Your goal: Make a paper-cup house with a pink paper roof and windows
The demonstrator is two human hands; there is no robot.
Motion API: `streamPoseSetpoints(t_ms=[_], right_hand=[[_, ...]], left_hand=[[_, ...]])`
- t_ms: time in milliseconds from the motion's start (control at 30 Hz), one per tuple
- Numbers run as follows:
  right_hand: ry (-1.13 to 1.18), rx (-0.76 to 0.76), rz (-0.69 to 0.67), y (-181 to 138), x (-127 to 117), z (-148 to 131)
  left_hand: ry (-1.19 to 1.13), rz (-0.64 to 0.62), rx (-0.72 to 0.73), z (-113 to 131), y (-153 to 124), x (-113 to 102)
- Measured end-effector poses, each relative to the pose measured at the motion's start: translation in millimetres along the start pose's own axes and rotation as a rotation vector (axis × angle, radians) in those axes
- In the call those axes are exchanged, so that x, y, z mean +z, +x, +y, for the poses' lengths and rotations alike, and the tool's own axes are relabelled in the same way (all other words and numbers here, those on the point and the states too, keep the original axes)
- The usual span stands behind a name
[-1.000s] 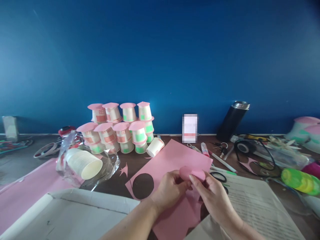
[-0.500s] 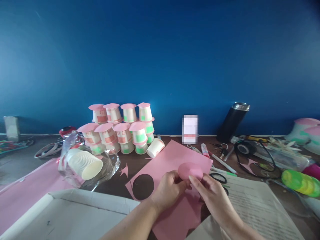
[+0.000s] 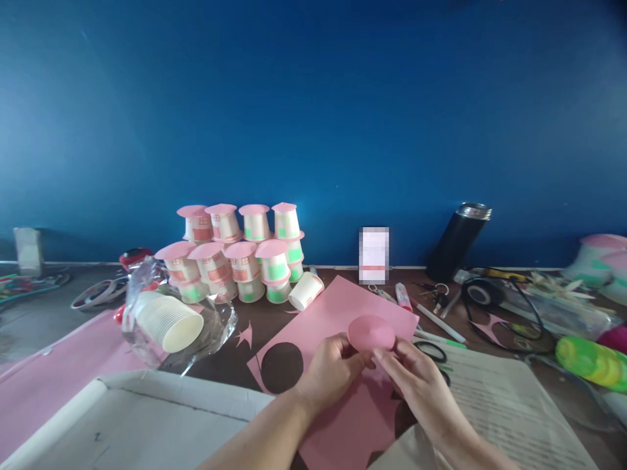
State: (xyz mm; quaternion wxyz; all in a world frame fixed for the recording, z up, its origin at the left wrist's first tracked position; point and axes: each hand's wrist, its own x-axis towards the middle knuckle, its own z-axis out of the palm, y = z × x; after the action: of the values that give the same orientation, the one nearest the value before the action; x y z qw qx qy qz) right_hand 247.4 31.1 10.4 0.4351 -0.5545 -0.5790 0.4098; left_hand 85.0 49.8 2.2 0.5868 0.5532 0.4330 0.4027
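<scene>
A pink paper circle [image 3: 371, 331] is held up between both hands over a pink paper sheet [image 3: 337, 303] that has round holes cut from it. My left hand [image 3: 333, 365] pinches the circle's left lower edge. My right hand [image 3: 416, 375] grips its right side, the thumb near the bottom edge. Beyond them, paper cups with pink roofs [image 3: 242, 261] stand stacked by the wall, drawn with doors and windows. A single paper cup [image 3: 306, 291] lies on its side near the stack.
A sleeve of nested paper cups [image 3: 169, 320] lies left in clear plastic. At front left is a white box lid [image 3: 161, 424]. Scissors [image 3: 430, 350], markers [image 3: 443, 321], a glue stick [image 3: 403, 297], a black flask [image 3: 458, 238] and a printed sheet [image 3: 509, 398] occupy the right.
The pink circle has tilted, so its upper face shows more as a shallow dish. Both hands keep their hold on it in nearly the same place.
</scene>
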Motion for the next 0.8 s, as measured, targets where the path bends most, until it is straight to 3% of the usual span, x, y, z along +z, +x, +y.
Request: streamPoseSetpoints(t_ms=[300,600,800], right_hand=[[-0.107,-0.076,0.050,1.5,-0.2,3.6],[-0.156,-0.246,0.188,-3.8,-7.9,16.5],[-0.028,-0.209,0.218,-0.5,-9.5,17.7]], left_hand=[[0.003,-0.009,0.069,4.5,-1.2,5.3],[0.179,0.189,0.012,1.6,3.6,5.6],[0.281,0.278,0.069,0.4,-3.6,6.6]])
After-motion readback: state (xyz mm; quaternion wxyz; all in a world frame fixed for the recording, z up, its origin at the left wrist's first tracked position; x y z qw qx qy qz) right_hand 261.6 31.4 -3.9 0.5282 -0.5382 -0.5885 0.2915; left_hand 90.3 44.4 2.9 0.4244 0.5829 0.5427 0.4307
